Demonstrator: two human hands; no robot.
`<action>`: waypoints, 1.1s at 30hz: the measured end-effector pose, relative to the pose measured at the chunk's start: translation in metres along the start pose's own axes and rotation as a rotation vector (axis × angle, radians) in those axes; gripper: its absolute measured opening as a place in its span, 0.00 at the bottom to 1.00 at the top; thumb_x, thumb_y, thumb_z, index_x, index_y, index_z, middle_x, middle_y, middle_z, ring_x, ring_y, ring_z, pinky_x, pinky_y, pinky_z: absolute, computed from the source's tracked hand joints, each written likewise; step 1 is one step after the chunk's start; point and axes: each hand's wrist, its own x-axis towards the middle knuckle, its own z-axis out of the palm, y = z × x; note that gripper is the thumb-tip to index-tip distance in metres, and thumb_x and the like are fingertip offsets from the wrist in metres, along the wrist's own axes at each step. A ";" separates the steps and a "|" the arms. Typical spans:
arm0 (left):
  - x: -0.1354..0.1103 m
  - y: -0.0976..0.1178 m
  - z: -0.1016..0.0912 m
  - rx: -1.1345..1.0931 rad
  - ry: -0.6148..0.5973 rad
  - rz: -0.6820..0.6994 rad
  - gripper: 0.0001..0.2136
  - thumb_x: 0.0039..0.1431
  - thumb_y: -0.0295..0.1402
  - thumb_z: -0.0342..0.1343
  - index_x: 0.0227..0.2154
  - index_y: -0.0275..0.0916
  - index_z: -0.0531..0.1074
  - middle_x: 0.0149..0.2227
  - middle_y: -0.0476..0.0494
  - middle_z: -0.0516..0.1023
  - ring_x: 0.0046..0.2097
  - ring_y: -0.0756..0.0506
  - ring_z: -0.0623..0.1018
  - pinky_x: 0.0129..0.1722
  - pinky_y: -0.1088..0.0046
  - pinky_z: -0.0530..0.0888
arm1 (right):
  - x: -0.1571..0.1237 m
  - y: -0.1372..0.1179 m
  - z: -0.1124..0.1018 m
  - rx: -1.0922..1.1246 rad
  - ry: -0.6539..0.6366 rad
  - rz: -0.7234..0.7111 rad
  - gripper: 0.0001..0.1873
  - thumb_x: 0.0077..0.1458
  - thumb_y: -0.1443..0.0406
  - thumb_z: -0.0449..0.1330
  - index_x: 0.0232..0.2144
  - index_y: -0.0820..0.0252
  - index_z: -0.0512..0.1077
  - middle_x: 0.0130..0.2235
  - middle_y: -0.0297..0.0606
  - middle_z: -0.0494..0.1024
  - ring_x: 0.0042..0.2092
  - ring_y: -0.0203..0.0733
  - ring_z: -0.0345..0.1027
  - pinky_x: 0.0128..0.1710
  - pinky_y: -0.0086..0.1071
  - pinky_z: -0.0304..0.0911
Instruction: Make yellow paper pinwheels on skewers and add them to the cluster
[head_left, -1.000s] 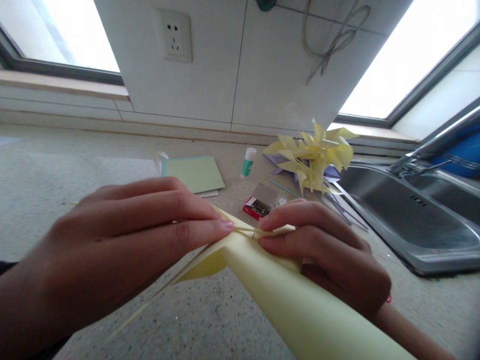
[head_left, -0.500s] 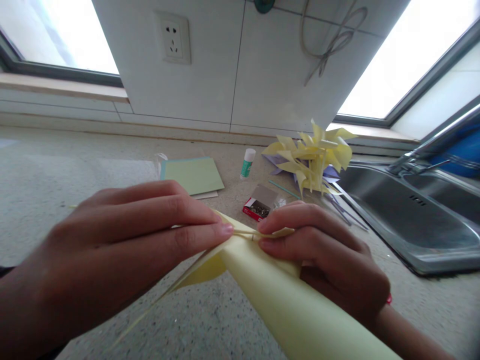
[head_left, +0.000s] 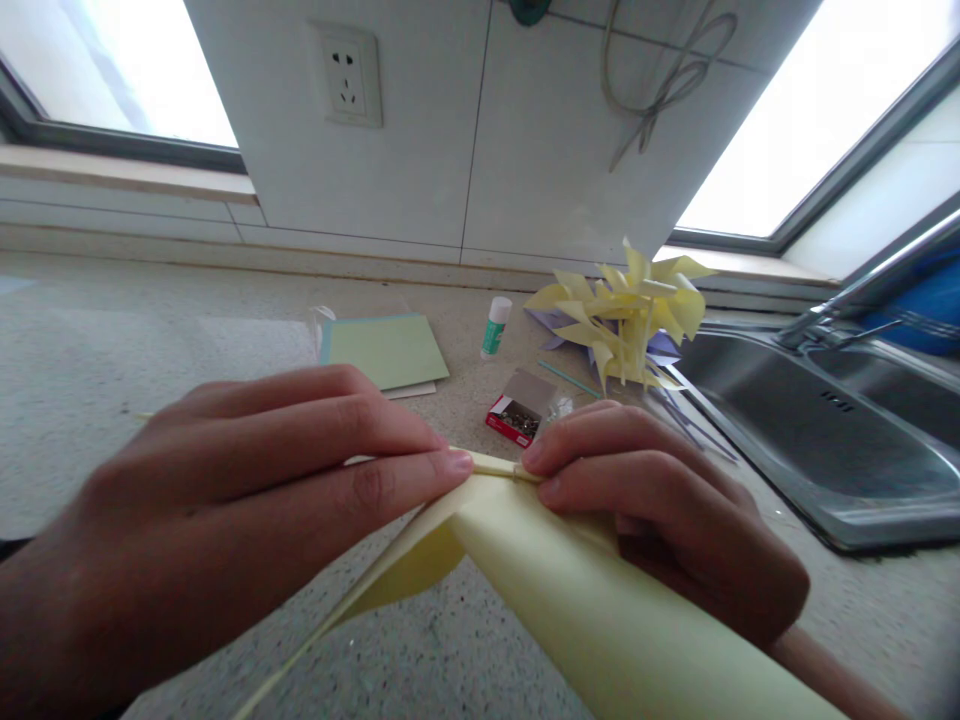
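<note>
A pale yellow sheet of paper point(head_left: 570, 590) curls between my hands above the counter, its broad part sloping down to the lower right. My left hand point(head_left: 292, 500) pinches the paper's gathered top edge between thumb and fingers. From the other side, my right hand point(head_left: 667, 510) grips the same edge, a short gap away from the left fingertips. A thin piece crosses the edge beside my right fingertips; what it is I cannot make out. Just beyond the hands lies an opened small red box point(head_left: 512, 420) of metal fasteners.
Behind stand a glue stick point(head_left: 496, 327) and a stack of coloured paper point(head_left: 386, 350). Yellow and purple paper pinwheels point(head_left: 622, 310) are piled at the right, near a thin blue-green stick point(head_left: 570, 378). A steel sink point(head_left: 787, 430) borders the counter on the right.
My right hand has shifted slightly right and the gap between the fingertips is a little wider. The paper's top edge is pressed flatter; both hands keep hold of it.
</note>
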 end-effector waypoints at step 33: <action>0.004 0.009 0.013 -0.109 0.088 0.083 0.17 0.68 0.51 0.49 0.50 0.58 0.78 0.38 0.49 0.82 0.51 0.38 0.79 0.44 0.63 0.83 | -0.006 0.005 -0.004 0.033 -0.015 0.056 0.04 0.63 0.65 0.63 0.40 0.58 0.75 0.40 0.40 0.80 0.38 0.39 0.78 0.35 0.28 0.76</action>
